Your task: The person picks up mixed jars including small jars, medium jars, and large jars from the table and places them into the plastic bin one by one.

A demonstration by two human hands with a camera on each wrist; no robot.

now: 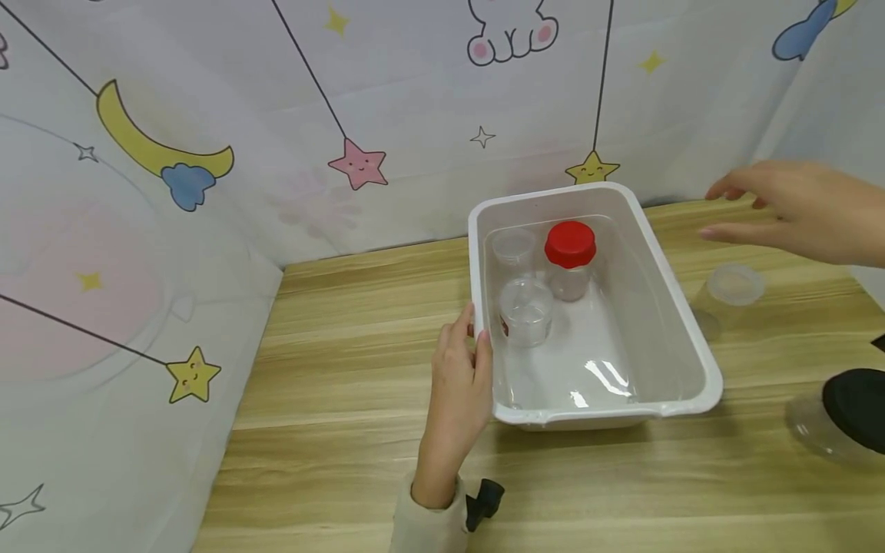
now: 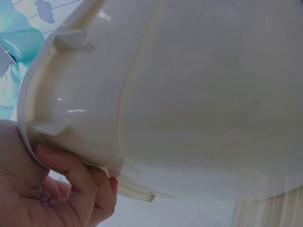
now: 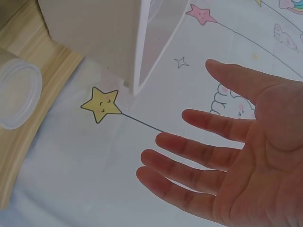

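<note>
A white plastic tub (image 1: 691, 346) stands on the wooden table. My left hand (image 1: 462, 376) grips its left rim, and in the left wrist view the fingers (image 2: 71, 172) curl under the rim from outside. Inside the tub are a jar with a red lid (image 1: 570, 244), a clear jar (image 1: 527, 315) and another clear container (image 1: 514, 250) behind it. To the right of the tub my right hand (image 1: 809, 207) hovers, holding nothing; its fingers are spread apart in the right wrist view. Beneath it stands a clear container with a translucent lid (image 1: 736, 286).
A clear jar with a black lid (image 1: 857, 411) lies near the table's right side, partly cut off by the frame. Behind the wooden table (image 1: 346, 369) hangs a white cloth (image 1: 415, 92) printed with stars and moons. A black mount (image 1: 486, 503) sits at the left wrist.
</note>
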